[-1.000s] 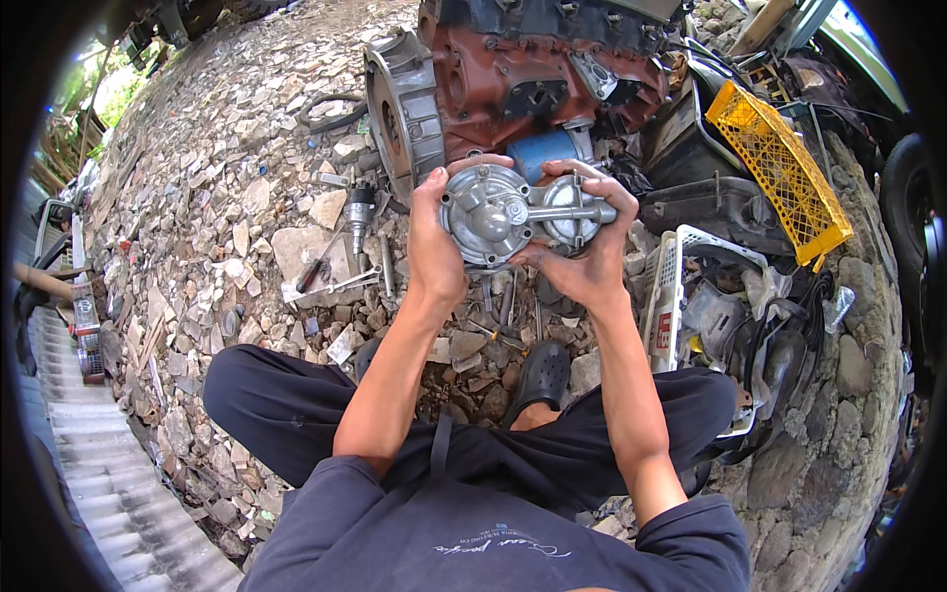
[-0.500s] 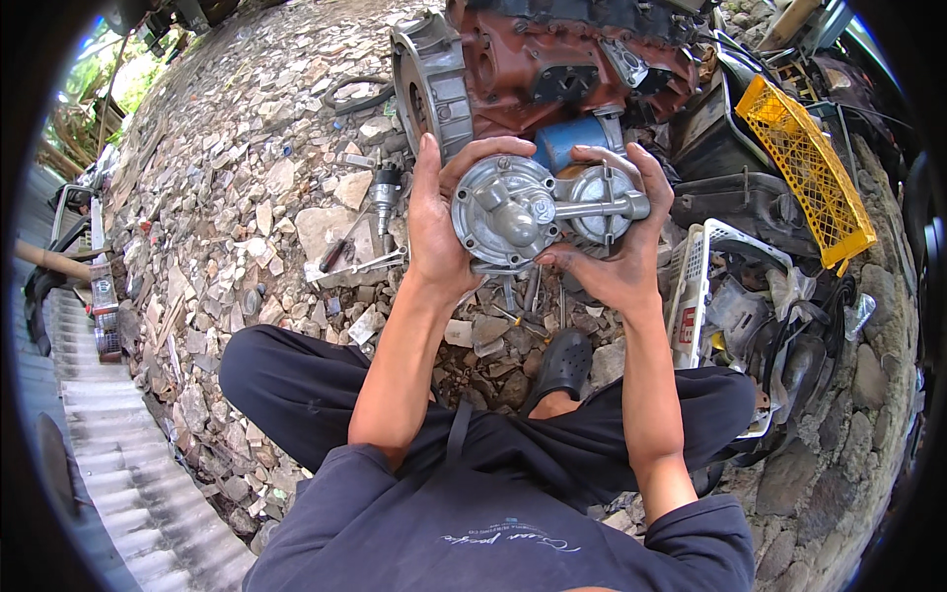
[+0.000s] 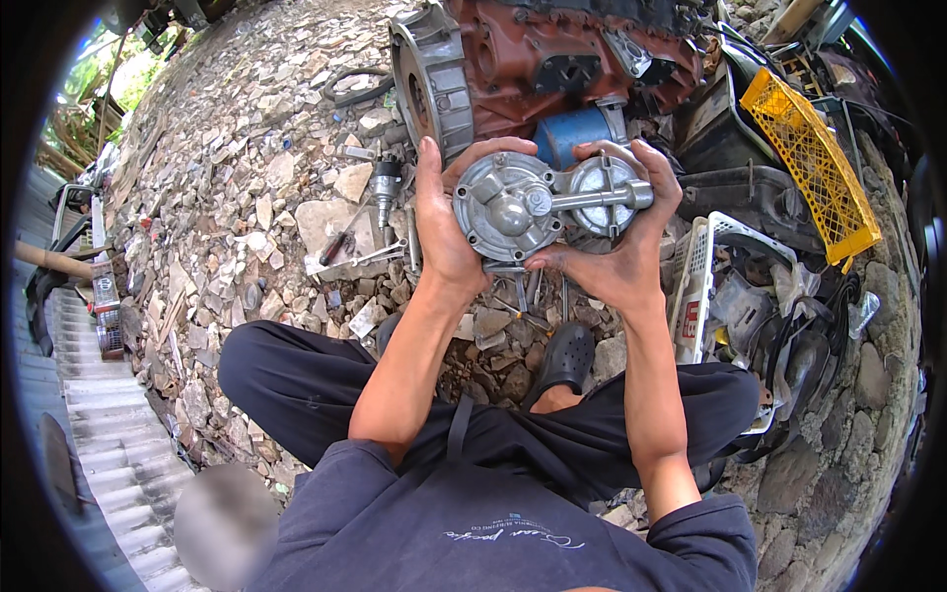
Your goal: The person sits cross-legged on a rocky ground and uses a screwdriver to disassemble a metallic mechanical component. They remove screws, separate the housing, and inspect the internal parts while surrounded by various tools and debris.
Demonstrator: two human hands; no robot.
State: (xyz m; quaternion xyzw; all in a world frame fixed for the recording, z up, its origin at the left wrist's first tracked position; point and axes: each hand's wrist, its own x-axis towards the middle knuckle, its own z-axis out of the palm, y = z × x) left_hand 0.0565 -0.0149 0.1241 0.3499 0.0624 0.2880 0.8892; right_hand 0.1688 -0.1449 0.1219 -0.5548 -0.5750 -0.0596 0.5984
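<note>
Between my hands is a silvery cast-metal engine part (image 3: 508, 209) with two round housings joined by a straight tube, held up over my lap. My left hand (image 3: 444, 237) cups the larger, domed and bolted housing from the left side, its thumb along the rim and the other fingers behind. On the opposite side my right hand (image 3: 631, 266) wraps the smaller housing, one finger under its lower edge and others over the top. Both hands are closed on the part, whose underside is hidden. Just beyond it are a blue cylindrical filter (image 3: 572, 139) and a reddish-brown engine block (image 3: 508, 64).
Left of my hands, a distributor-like part (image 3: 386, 187), a screwdriver (image 3: 338, 244) and a wrench (image 3: 380, 259) lie on stony ground. To the right stand a white basket (image 3: 692, 286) of metal parts and a yellow mesh crate (image 3: 819, 168). Corrugated sheeting (image 3: 104, 414) runs along the left.
The engine part stays in both hands, turned very slightly and shifted a little right. A blurred round patch, which I cannot identify, has appeared at the lower left.
</note>
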